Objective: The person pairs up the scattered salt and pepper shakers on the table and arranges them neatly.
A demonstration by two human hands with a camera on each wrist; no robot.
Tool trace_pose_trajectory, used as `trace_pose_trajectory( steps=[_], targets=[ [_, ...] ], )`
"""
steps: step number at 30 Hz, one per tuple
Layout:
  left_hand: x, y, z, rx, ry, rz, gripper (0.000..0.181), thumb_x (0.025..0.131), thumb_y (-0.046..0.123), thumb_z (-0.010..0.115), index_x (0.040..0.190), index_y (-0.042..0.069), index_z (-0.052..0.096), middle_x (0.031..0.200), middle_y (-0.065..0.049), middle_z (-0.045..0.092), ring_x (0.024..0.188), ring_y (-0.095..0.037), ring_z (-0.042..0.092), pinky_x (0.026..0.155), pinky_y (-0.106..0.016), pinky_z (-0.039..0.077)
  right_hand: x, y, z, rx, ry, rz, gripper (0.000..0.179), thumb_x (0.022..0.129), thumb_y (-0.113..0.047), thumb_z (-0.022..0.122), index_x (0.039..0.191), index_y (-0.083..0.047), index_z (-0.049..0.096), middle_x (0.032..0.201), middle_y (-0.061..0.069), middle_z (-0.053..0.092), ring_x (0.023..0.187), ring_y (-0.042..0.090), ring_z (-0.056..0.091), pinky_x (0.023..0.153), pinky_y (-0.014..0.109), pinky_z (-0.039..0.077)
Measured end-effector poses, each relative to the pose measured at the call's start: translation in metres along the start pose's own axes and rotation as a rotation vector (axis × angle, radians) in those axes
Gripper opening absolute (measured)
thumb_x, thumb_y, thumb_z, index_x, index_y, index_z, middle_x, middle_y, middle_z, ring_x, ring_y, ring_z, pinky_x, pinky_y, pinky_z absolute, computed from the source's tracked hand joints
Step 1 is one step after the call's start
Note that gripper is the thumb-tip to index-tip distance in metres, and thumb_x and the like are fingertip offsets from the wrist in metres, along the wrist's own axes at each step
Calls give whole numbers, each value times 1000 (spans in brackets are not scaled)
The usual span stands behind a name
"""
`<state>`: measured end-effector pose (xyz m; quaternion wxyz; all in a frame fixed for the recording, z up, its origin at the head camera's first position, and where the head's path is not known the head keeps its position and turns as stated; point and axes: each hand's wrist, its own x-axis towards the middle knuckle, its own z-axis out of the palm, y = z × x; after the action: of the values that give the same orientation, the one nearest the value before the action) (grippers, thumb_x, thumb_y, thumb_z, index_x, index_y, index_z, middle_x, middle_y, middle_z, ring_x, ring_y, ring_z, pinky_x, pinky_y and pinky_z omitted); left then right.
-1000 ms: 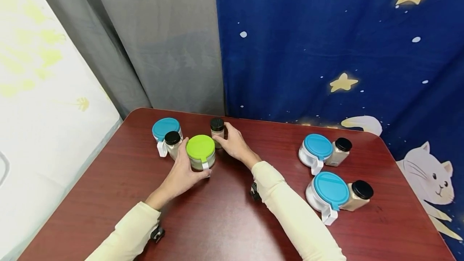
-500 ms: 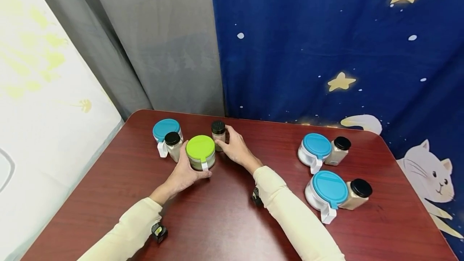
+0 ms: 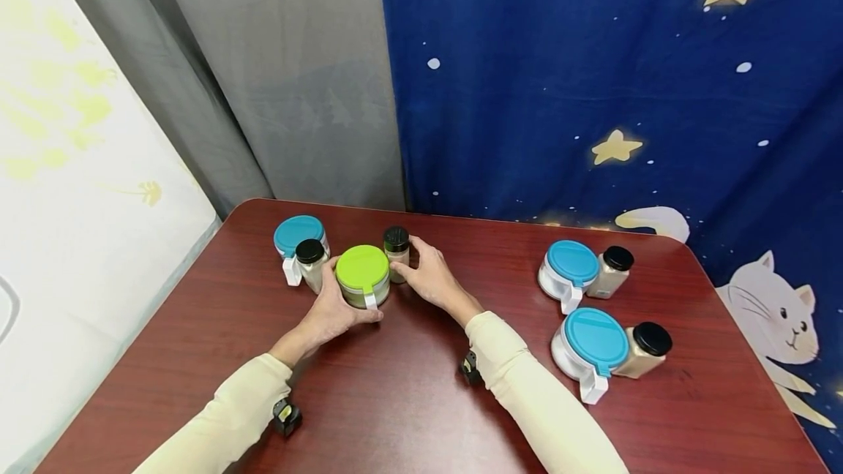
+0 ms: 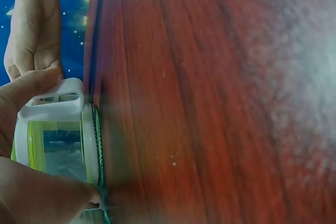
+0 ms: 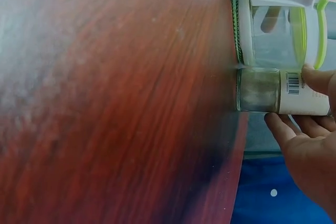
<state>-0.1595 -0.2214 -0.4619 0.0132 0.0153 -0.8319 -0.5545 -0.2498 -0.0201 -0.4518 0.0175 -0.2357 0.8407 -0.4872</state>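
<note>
My left hand grips a round clear jar with a green lid and a white handle. Fingers and thumb stand on either side of that green-lidded jar in the left wrist view. With thumb and fingers my right hand holds a small black-capped spice jar upright at the green-lidded jar's right side. A barcode label shows on the spice jar in the right wrist view. Just left of the left hand's fingers stands another black-capped jar, in front of a blue-lidded jar.
On the right of the reddish-brown table are two blue-lidded jars with white handles, a rear one and a front one. Beside them stand a rear black-capped jar and a front one. Curtains hang behind the table.
My right hand has brought the spice jar a little nearer to me, along the green-lidded jar's right side. The left hand keeps its grip in about the same place.
</note>
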Motion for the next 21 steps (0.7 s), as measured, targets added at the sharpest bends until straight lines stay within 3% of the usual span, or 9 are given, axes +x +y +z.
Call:
trace_pose_trajectory(
  steps=[6, 11, 21],
  targets=[
    [0, 0, 0, 48, -3, 26, 126, 64, 15, 98, 155, 6, 12, 148, -19, 34, 133, -36, 40, 113, -53, 28, -1, 3, -2, 16, 26, -35, 55, 91, -15, 79, 138, 0, 57, 125, 14, 67, 118, 22, 61, 102, 37, 46],
    [-3, 1, 2, 61, 2, 60, 119, 62, 14, 98, 152, 2, 21, 143, -19, 40, 128, -35, 45, 109, -52, 33, -5, 2, -3, -7, 15, -27, 56, 91, -18, 79, 140, -2, 57, 128, 11, 67, 122, 21, 59, 105, 37, 43],
    [-3, 5, 5, 84, 39, 40, 119, 61, 19, 100, 150, 2, 22, 142, -19, 40, 127, -34, 46, 109, -52, 35, -12, -2, -9, 34, 22, -31, 54, 90, -18, 81, 138, -4, 59, 122, 8, 69, 116, 18, 61, 102, 37, 46]
  ],
)
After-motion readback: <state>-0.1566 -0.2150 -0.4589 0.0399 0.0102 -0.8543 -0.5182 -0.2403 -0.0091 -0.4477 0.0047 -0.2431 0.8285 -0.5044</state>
